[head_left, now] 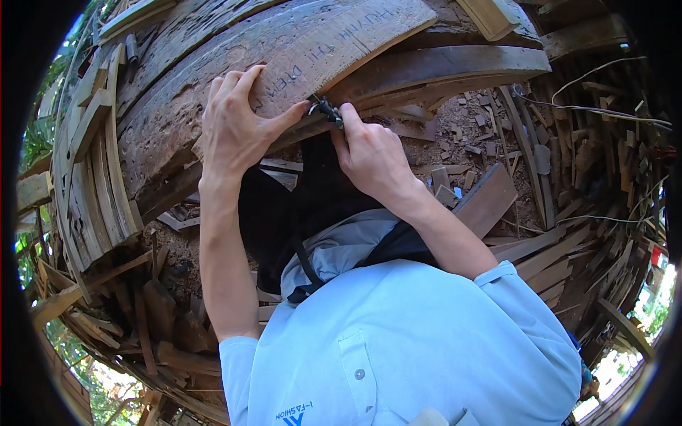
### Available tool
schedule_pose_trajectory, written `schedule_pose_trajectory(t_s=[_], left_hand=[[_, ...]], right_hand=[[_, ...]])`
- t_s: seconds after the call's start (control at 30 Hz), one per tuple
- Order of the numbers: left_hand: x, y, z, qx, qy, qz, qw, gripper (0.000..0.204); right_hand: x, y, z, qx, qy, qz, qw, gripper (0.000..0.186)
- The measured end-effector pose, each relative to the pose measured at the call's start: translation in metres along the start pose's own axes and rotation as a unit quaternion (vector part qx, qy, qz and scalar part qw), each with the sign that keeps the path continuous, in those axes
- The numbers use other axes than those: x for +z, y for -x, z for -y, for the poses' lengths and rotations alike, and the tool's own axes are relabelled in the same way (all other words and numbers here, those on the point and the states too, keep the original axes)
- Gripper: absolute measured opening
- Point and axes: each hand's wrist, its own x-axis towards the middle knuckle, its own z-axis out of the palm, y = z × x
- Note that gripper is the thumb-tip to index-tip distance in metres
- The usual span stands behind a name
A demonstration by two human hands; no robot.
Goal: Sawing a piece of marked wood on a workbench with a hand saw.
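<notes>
A weathered board with dark lettering lies slanted on a large, rough, pitted plank stack. My left hand rests on this board, fingers spread and slightly bent, with its thumb reaching to the lower edge beside a small dark metal tool. My right hand is closed round the tool at that edge, index finger along it. The tool's tip meets the board near my left thumb; its exact shape is too small to make out, and part is hidden by my fingers.
Curved offcuts lean at the left. Wood chips litter the ground beyond my right hand, near a broad loose plank. Piles of scrap wood with loose wires stand at the right. My dark-clothed legs are below the board.
</notes>
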Motion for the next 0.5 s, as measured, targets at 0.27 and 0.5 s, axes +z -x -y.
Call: schedule_pose_trajectory(t_s=[0.27, 0.5], left_hand=[[-0.001, -0.002, -0.004, -0.029, -0.003, 0.023, 0.999, 0.098], [-0.001, 0.0, 0.001, -0.02, 0.008, 0.007, 1.0, 0.104]], right_hand=[[0.006, 0.01, -0.01, 0.008, -0.002, -0.022, 1.0, 0.02], [-0.005, 0.096, -0.066, 0.039, -0.012, 0.011, 0.999, 0.019]])
